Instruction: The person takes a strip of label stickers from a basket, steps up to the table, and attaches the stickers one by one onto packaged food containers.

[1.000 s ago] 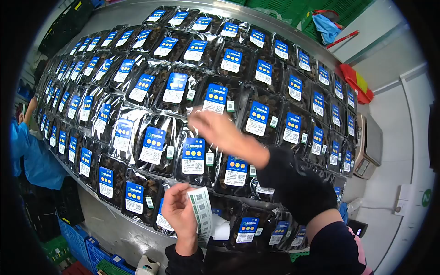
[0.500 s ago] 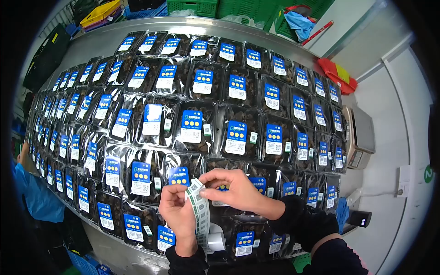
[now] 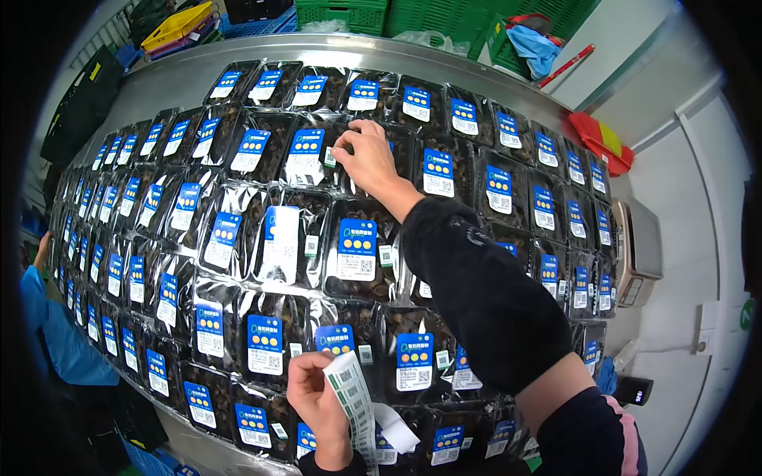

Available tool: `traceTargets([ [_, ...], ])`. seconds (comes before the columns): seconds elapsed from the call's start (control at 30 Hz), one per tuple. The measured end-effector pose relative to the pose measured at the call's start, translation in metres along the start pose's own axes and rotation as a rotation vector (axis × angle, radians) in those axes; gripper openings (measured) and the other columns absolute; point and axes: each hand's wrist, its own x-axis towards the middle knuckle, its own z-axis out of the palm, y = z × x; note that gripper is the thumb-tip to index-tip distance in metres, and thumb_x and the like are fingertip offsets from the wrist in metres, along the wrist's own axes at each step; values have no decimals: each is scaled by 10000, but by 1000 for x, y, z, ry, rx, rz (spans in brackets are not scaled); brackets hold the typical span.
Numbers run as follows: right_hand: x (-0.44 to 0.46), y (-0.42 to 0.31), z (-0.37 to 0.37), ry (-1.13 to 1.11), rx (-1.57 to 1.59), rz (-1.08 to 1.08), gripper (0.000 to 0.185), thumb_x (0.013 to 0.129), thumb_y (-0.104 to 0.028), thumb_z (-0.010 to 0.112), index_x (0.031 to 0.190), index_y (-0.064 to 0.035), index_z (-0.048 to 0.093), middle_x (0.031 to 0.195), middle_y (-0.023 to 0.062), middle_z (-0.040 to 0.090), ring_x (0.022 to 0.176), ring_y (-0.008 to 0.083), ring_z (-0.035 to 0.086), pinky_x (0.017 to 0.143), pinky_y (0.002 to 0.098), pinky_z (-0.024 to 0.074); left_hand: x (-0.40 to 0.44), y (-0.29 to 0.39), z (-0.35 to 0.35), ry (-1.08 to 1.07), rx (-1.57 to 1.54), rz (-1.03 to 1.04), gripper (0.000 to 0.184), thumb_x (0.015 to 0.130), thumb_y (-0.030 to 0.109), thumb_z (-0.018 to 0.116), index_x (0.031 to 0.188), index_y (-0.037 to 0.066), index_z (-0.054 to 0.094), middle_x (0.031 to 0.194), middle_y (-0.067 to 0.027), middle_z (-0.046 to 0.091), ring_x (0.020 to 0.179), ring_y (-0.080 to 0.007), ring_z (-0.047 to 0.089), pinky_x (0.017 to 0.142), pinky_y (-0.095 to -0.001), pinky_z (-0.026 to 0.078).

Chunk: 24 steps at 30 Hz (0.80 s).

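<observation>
A metal table (image 3: 171, 67) fills the room in front of me, rows of film-wrapped black trays (image 3: 357, 248) spread across it, each with a blue-and-white label. At the far left, another person's blue sleeve (image 3: 67, 333) shows by the table edge, and a yellow crate (image 3: 176, 28) sits beyond the back corner. Nearer the middle, low over the front rows, the worker's left hand (image 3: 321, 401) has thumb and fingers closed on a strip of stickers (image 3: 353, 397) that hangs down toward the worker. Farther up, a small sticker (image 3: 330, 157) is at the fingertips of the right hand (image 3: 367, 157), over a tray beside its label; I can't tell whether they grip it or just touch it. Along the right end stands a weighing scale (image 3: 639, 246).
</observation>
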Motion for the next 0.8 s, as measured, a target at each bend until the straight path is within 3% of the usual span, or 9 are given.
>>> traceTargets([
  [0.07, 5, 14, 16, 14, -255, -90, 103, 732, -191, 719, 779, -102, 700, 1200, 150, 553, 1237, 355, 410, 1027, 479, 323, 3, -9, 4, -25, 4, 65, 162, 792, -81, 632, 856, 13, 517, 1010, -107, 593, 881, -139, 573, 809, -266, 471],
  [0.17, 4, 23, 23, -4, -451, -150, 196, 738, -212, 732, 868, -76, 675, 1213, 141, 533, 1274, 332, 372, 1056, 472, 264, 10, -18, 4, -84, 140, 205, 164, 790, -75, 638, 846, 17, 513, 903, -102, 631, 883, -168, 591, 884, -343, 465],
  [0.27, -8, 9, 3, 124, -324, -157, 309, 782, -203, 712, 1029, -66, 587, 1185, 137, 535, 1261, 324, 393, 1049, 477, 279, 8, -13, 11, 3, 4, 63, 158, 800, -78, 637, 847, 12, 515, 817, -87, 634, 805, -153, 611, 824, -313, 490],
  [0.3, -18, 8, -5, 120, -325, -151, 309, 782, -203, 712, 1029, -66, 587, 1185, 137, 535, 1261, 324, 393, 1049, 477, 279, 7, -8, 14, 44, 12, -9, 157, 805, -79, 644, 867, 7, 529, 789, -65, 633, 707, -110, 609, 709, -244, 503],
  [0.4, -40, 3, -32, 14, -115, -173, 255, 791, -187, 701, 971, -37, 600, 1127, 132, 561, 1160, 332, 480, 992, 443, 367, 11, -7, 21, 15, 82, 3, 172, 800, -73, 661, 903, 16, 555, 767, -37, 634, 651, -49, 581, 582, -170, 456],
  [0.53, -22, 3, -29, 26, 119, -11, 189, 818, -204, 669, 859, -23, 636, 1084, 160, 586, 1096, 345, 508, 966, 417, 392, 5, -6, 37, -76, 54, -2, 159, 801, -64, 664, 886, 17, 556, 759, -38, 643, 645, -48, 575, 579, -158, 439],
  [0.7, -2, 15, 15, 44, -65, -6, 187, 752, -245, 734, 760, -69, 673, 1068, 83, 587, 1111, 285, 479, 949, 424, 370, -9, -10, 41, -76, 26, 30, 150, 795, -80, 656, 868, -7, 548, 884, -109, 645, 726, -79, 588, 650, -191, 470],
  [0.77, 2, 24, 27, 51, -469, -80, 206, 711, -273, 768, 733, -91, 672, 1094, 70, 579, 1158, 262, 441, 975, 429, 324, -12, -5, 38, -29, 122, 98, 150, 788, -99, 643, 864, -17, 544, 905, -124, 640, 763, -94, 591, 681, -204, 472],
  [0.8, 2, 22, 29, 36, -480, -1, 237, 672, -278, 795, 778, -105, 674, 1142, 75, 557, 1174, 251, 425, 988, 428, 295, -14, -3, 34, -25, 130, 66, 142, 788, -113, 625, 857, -20, 542, 896, -123, 638, 773, -117, 598, 708, -223, 475],
])
